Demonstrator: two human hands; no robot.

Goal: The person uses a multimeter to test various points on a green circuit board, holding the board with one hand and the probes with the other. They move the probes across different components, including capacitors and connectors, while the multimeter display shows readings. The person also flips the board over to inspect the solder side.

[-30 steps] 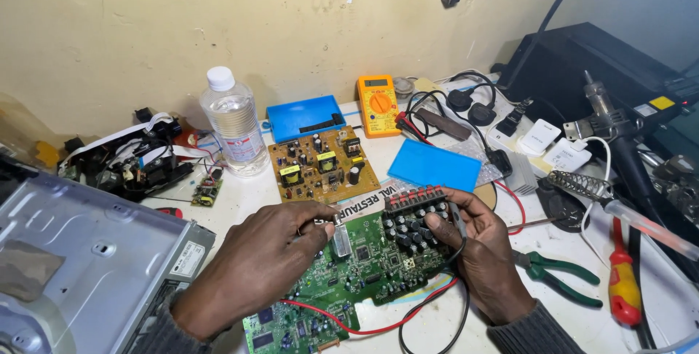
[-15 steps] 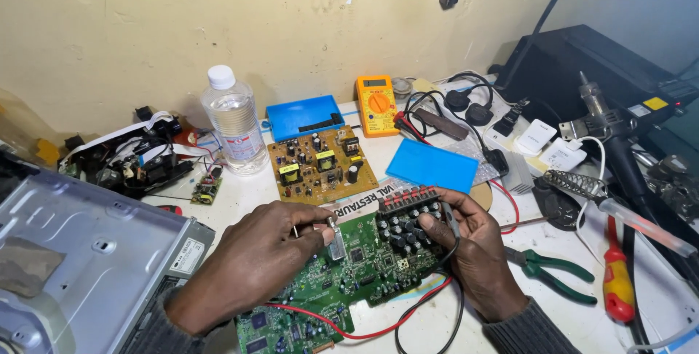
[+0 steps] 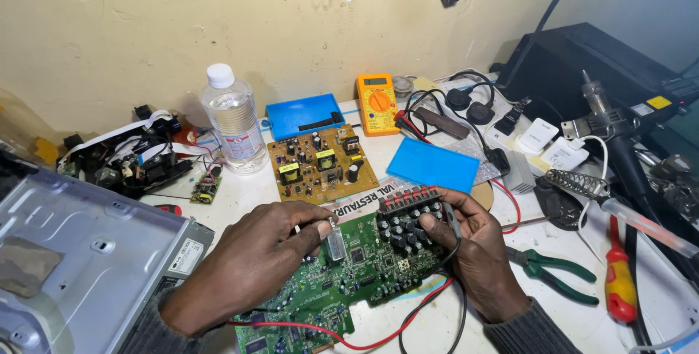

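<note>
Left hand: the left hand (image 3: 258,256) lies over the near-left part of the green circuit board (image 3: 349,270), thumb and fingertips pinched on a small silver metal part (image 3: 336,241) that stands up from the board's middle.
Right hand: the right hand (image 3: 477,248) cups the board's right edge, thumb by the row of red connectors (image 3: 409,197), and grips a thin dark probe (image 3: 448,217) whose tip points down among the black capacitors (image 3: 405,226).
Board position: flat on the white bench, just in front of the person, partly over a printed paper; red and black leads (image 3: 408,321) loop under its near edge.
Step in hand: judging by the probe and the pinch, a test of the board's components, with the left hand steadying the part.
Next move calls for: a steady tip on one solder point, clear of neighbouring pins, and the board kept from sliding.
Behind the board: a brown power board (image 3: 320,164), a blue tray (image 3: 304,115), a blue lid (image 3: 432,165), a yellow multimeter (image 3: 377,103), a clear plastic bottle (image 3: 233,122).
Right of the board: green-handled pliers (image 3: 561,275), a red and yellow screwdriver (image 3: 619,288), a soldering iron in its coil stand (image 3: 582,188).
Left of the board: a grey metal chassis (image 3: 80,266).
</note>
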